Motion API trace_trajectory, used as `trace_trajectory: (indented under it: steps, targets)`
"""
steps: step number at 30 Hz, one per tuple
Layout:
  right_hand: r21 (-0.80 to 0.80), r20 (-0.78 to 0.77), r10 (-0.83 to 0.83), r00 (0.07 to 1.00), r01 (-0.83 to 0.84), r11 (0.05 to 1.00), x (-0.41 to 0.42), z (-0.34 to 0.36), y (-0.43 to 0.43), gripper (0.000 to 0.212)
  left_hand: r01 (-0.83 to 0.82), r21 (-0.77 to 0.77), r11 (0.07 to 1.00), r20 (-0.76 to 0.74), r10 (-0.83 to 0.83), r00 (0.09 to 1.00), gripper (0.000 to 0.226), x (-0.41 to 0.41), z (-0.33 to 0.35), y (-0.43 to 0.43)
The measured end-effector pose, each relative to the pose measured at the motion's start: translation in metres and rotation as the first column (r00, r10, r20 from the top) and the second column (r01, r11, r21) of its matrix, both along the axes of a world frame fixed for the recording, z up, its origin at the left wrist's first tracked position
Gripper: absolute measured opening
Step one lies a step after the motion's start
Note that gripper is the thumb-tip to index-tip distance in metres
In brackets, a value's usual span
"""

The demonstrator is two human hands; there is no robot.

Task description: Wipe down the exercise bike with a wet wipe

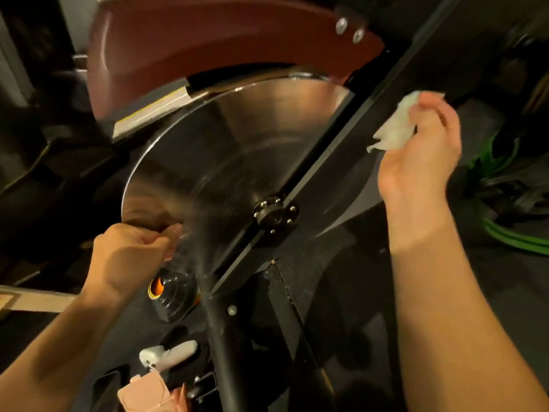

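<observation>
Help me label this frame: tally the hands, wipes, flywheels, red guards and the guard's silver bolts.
Hands, left hand and right hand: 2
wet wipe: 1
flywheel: 1
red guard: 1
silver bolts: 2
Total: 7

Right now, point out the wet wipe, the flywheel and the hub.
wet wipe (395,129): head view, its crumpled middle.
flywheel (225,150): head view, bare steel face.
hub (274,215): head view, centre of the black bolted plate.
</observation>
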State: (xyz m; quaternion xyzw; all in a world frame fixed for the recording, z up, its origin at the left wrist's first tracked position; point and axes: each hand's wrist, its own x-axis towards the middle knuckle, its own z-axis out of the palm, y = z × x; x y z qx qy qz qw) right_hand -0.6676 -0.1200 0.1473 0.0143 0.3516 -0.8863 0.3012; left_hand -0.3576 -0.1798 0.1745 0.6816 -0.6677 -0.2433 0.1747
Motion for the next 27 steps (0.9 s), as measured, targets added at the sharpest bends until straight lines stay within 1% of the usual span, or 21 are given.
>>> trace_trajectory:
  steps: [1,2,3,4,5,7,8,9,10,11,12,13,14,15,17,19,21,23,25,26,27]
  targets:
    - [0.001,-0.092,-0.094,0.991,0.094,0.996,0.001,0.008,0.0,0.019,-0.001,0.012,1.0,0.016,0.0,1.0,0.034,-0.004,0.003,0.002]
    - [0.069,-0.256,-0.154,0.954,0.177,0.982,0.009,0.008,-0.003,0.018,0.0,0.023,1.0,0.04,-0.001,0.999,0.037,-0.007,0.007,0.004]
    - [0.162,-0.423,-0.12,0.898,0.205,0.965,0.026,-0.002,-0.005,0.02,0.01,0.043,0.999,0.073,-0.013,0.997,0.038,-0.01,0.01,0.005]
    - [0.263,-0.551,-0.012,0.834,0.187,0.947,0.045,-0.022,-0.009,0.02,0.034,0.076,0.997,0.116,-0.042,0.992,0.037,-0.012,0.012,0.007]
    - [0.354,-0.625,0.127,0.77,0.134,0.926,0.075,-0.038,-0.004,0.021,0.078,0.124,0.989,0.18,-0.099,0.979,0.032,-0.013,0.014,0.009]
    - [0.482,-0.702,0.348,0.622,0.055,0.874,0.123,-0.064,0.006,0.023,0.183,0.221,0.958,0.329,-0.25,0.911,0.02,-0.014,0.02,0.014]
    - [0.48,-0.719,0.377,0.584,0.025,0.877,0.13,-0.065,0.01,0.023,0.214,0.237,0.948,0.36,-0.29,0.887,0.022,-0.013,0.02,0.016]
    - [0.44,-0.758,0.341,0.556,0.049,0.897,0.121,-0.058,0.01,0.021,0.226,0.226,0.948,0.347,-0.295,0.89,0.023,-0.014,0.018,0.018]
    - [0.384,-0.813,0.256,0.523,0.151,0.911,0.101,-0.047,0.005,0.019,0.223,0.204,0.953,0.308,-0.278,0.91,0.02,-0.014,0.012,0.019]
    - [0.34,-0.866,0.189,0.463,0.268,0.902,0.073,-0.032,0.0,0.018,0.209,0.209,0.955,0.227,-0.255,0.94,0.016,-0.017,0.005,0.022]
    - [0.285,-0.914,0.124,0.386,0.395,0.873,0.043,-0.015,-0.005,0.019,0.187,0.255,0.949,0.097,-0.217,0.971,0.011,-0.021,-0.004,0.026]
    - [0.253,-0.944,0.105,0.312,0.481,0.839,0.015,0.0,-0.009,0.022,0.17,0.322,0.931,-0.062,-0.159,0.985,0.01,-0.028,-0.012,0.031]
    - [0.22,-0.969,0.118,0.216,0.54,0.813,-0.004,0.01,-0.011,0.024,0.159,0.384,0.909,-0.209,-0.083,0.975,0.009,-0.035,-0.02,0.039]
    - [0.182,-0.983,0.148,0.106,0.57,0.801,-0.013,0.013,-0.009,0.025,0.145,0.423,0.894,-0.327,0.002,0.945,0.01,-0.042,-0.027,0.047]
    - [0.131,-0.971,0.22,-0.09,0.569,0.812,-0.011,0.004,-0.004,0.026,0.113,0.443,0.889,-0.476,0.126,0.87,0.014,-0.057,-0.037,0.067]
    - [0.138,-0.906,0.311,-0.287,0.494,0.858,0.003,-0.017,0.002,0.026,0.104,0.468,0.877,-0.56,0.204,0.803,0.015,-0.071,-0.049,0.087]
    - [0.209,-0.791,0.407,-0.457,0.423,0.882,0.021,-0.046,0.005,0.026,0.08,0.494,0.865,-0.59,0.266,0.762,0.015,-0.081,-0.063,0.103]
    - [0.322,-0.664,0.489,-0.566,0.374,0.87,0.029,-0.064,0.006,0.039,-0.004,0.53,0.848,-0.602,0.379,0.703,0.015,-0.085,-0.079,0.116]
    - [0.35,-0.578,0.494,-0.649,0.35,0.869,0.014,-0.062,0.005,0.049,-0.057,0.577,0.814,-0.601,0.471,0.645,0.016,-0.083,-0.093,0.124]
    - [0.327,-0.575,0.477,-0.665,0.348,0.879,0.004,-0.055,0.004,0.046,-0.069,0.596,0.8,-0.598,0.5,0.626,0.017,-0.08,-0.098,0.126]
    - [0.301,-0.612,0.458,-0.645,0.346,0.889,-0.006,-0.045,0.006,0.042,-0.079,0.604,0.793,-0.602,0.52,0.606,0.017,-0.075,-0.104,0.128]
